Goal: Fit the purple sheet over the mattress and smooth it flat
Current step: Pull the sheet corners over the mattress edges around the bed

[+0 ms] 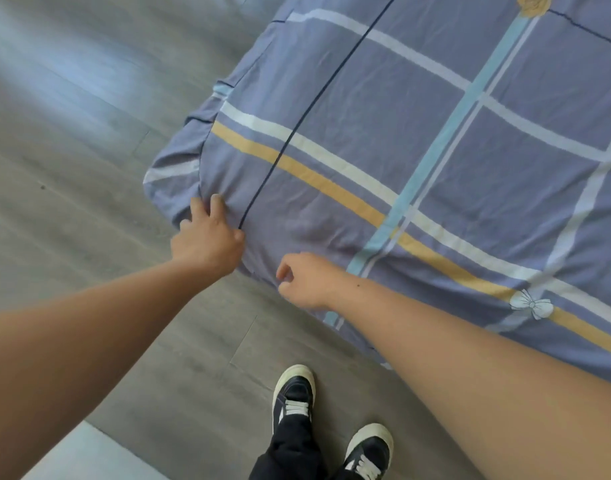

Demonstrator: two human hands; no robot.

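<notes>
Purple sheet (383, 98), checked with white, yellow and pale blue bands and one thin dark line, fills the view from 12 o'clock round to 4 o'clock. It is drawn over the mattress, which is hidden beneath it, and its top lies mostly flat with fine creases. Its near corner sits just left of centre, where the cloth bunches in folds down the side. Grey wood-plank floor (72, 150) takes up the 9 o'clock side and runs down to 6 o'clock, with a paler slab (89, 455) at 7 o'clock. Two bare forearms reach in, the left forearm (89, 323) from 8 o'clock and the right forearm (470, 358) from 4 o'clock. The left hand (207, 237) rests on the sheet's corner, fingers spread and their tips pressed into the gathered cloth. The right hand (307, 282) is near it toward 4 o'clock, at the sheet's lower side edge, with fingers curled and thumb close to the forefinger; whether it pinches the cloth I cannot tell. Dark trousers (290, 445) and two dark shoes with white laces, the left shoe (293, 393) and the right shoe (369, 448), stand on the floor at 6 o'clock. A white printed bow (532, 303) shows at 4 o'clock and a yellow printed rose (532, 5) at 1 o'clock.
</notes>
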